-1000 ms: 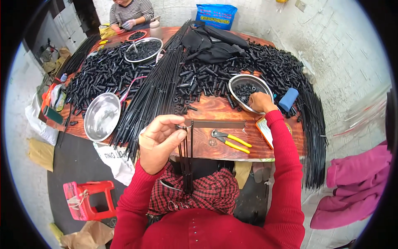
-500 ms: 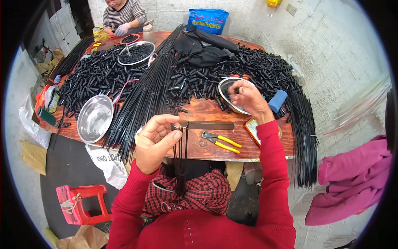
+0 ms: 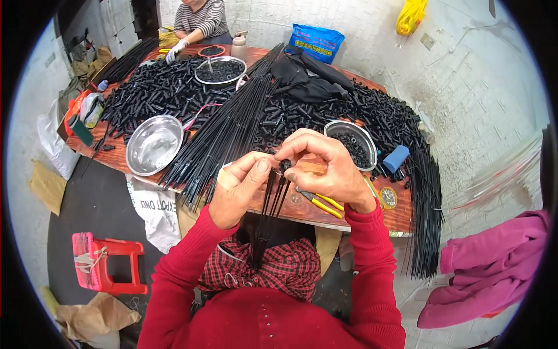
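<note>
My left hand pinches the upper ends of a few thin black rods, which look like umbrella ribs and hang down toward my lap. Against it, my right hand is closed, thumb and fingertips on a small round black part at the tops of the rods. Fingers partly cover where the part meets the rods. Under my right hand lie pliers with yellow handles, their jaws mostly hidden. Beyond that hand stands a steel bowl holding small black ring-like pieces.
Heaps of black tubular parts and long black rods cover much of the wooden table. A shiny steel bowl sits at left, a blue roll at right. Across the table sits a person in a striped top. A red stool stands lower left.
My right hand has come from over the bowl to meet my left hand, bringing the small black part to the rod ends. The co-worker's gloved hand has reached out over the table.
</note>
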Action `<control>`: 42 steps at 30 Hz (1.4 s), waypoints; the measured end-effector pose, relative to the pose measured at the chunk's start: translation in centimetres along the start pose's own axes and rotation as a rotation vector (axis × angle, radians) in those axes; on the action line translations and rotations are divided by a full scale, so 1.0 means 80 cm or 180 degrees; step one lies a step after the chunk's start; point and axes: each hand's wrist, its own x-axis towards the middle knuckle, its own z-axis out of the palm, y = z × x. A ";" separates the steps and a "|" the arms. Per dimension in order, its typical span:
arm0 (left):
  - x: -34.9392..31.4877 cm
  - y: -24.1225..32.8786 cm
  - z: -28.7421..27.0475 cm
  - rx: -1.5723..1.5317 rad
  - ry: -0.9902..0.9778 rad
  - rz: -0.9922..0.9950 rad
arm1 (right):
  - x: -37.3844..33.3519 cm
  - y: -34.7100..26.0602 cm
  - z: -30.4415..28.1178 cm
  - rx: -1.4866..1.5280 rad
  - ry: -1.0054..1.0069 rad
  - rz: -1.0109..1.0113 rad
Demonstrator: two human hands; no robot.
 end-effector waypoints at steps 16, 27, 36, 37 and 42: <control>-0.005 0.009 -0.003 -0.0280 -0.0131 -0.0073 | 0.006 -0.036 0.013 -0.2074 -0.0023 -0.1110; -0.003 0.003 -0.009 -0.0193 0.0091 -0.0102 | -0.062 0.070 0.086 0.2042 0.0401 0.0915; -0.001 0.009 -0.021 -0.0705 -0.0190 -0.0268 | -0.055 0.073 0.119 0.2380 0.0949 0.0667; 0.002 0.008 -0.024 -0.0694 -0.0171 -0.0268 | -0.054 0.071 0.121 0.2396 0.0934 0.0666; 0.010 -0.004 -0.040 -0.1617 -0.0370 -0.0572 | -0.054 0.067 0.123 0.2188 0.0841 0.0735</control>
